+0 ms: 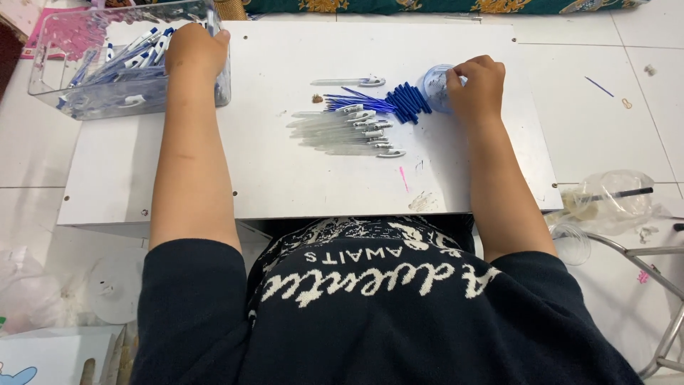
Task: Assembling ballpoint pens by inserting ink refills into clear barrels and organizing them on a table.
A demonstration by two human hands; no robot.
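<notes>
Two hands spread wide over the white board (285, 185): left hand (194, 50) curled on the far-left clear bin (64, 71) of pens, right hand (476, 84) pinching a small blue cup (436, 87), clear barrels (342, 132) lying left-right between, nearer the right.

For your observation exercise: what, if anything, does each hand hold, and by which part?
The right hand pinches the rim of a small clear cup. The left hand rests on the clear bin's edge; whether it holds anything cannot be told.
</notes>
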